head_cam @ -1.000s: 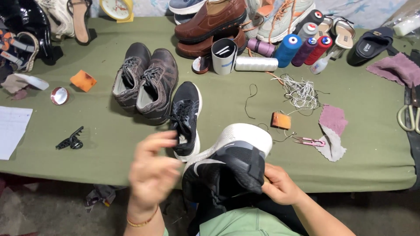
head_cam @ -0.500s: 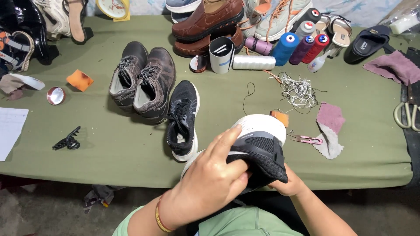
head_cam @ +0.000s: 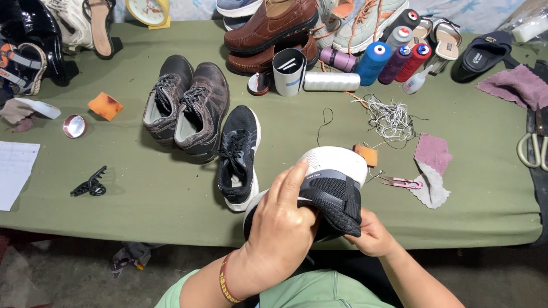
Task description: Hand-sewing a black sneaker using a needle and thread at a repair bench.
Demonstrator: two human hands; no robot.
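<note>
I hold a black mesh sneaker with a thick white sole (head_cam: 337,182) over the near edge of the green table (head_cam: 142,199), its sole turned up and away from me. My left hand (head_cam: 282,222) lies over the sneaker's heel and side, fingers pressed on the black upper. My right hand (head_cam: 371,234) grips the same sneaker from underneath on the right. Its matching black sneaker (head_cam: 237,157) lies flat on the table just left of my hands.
A worn brown pair of shoes (head_cam: 185,105) stands left of the black sneaker. Thread cones (head_cam: 374,60), a white spool (head_cam: 331,81), tangled thread (head_cam: 391,120), pink snips (head_cam: 402,182), cloth scraps (head_cam: 431,165) and scissors (head_cam: 534,151) lie to the right. More footwear lines the far edge.
My left hand came down from open air onto the held sneaker's heel. The sneaker tilted up, showing more white sole.
</note>
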